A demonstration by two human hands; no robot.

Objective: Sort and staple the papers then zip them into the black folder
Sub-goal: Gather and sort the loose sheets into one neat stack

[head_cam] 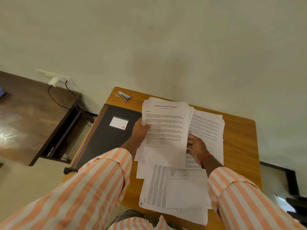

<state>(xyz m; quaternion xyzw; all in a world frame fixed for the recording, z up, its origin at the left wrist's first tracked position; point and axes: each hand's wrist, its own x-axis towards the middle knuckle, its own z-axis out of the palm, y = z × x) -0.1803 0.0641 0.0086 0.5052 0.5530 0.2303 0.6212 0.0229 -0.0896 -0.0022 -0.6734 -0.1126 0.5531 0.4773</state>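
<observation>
Two hands on title sheet (pixel 166 123): my left hand (pixel 141 130) pinches 9 o'clock edge, my right hand (pixel 197 148) pinches 3 o'clock edge. Judge it light, floppy, slippery over loose papers (pixel 174 193); grip by edges. Black folder (pixel 106 135) at 9, stapler (pixel 124 96) at 11 on tabletop (pixel 240 146).

The place looked like a plain office or study room. A small wooden desk (pixel 240 130) stood against a bare cream wall (pixel 166 39), spread with printed papers (pixel 166 123), a black folder (pixel 106 138) and a stapler (pixel 124 95). Beside it stood a darker wooden desk (pixel 25 122), and on the wall above that a wall socket (pixel 49 75) held a white charger (pixel 52 81), with dark cables (pixel 75 99) trailing down.
</observation>
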